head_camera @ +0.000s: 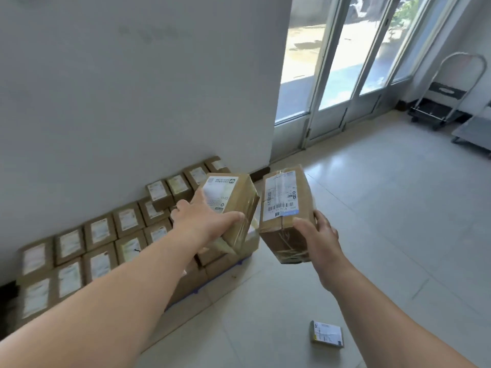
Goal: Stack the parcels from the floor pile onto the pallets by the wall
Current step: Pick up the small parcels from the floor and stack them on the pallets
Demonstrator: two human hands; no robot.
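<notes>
Along the white wall (pixel 106 88) sit parcels (pixel 101 232) — pale tiles (pixel 372 208) beside.

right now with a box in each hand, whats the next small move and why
Probably set the left box down first: the left hand grips it above the end of the stack by the wall. The right hand holds the right box out over bare floor, so it likely goes second.

Stacked parcels (pixel 101 232) crowd the wall (pixel 119 88); the floor (pixel 372 221) rightward lies open around one small box (pixel 326 334).
</notes>
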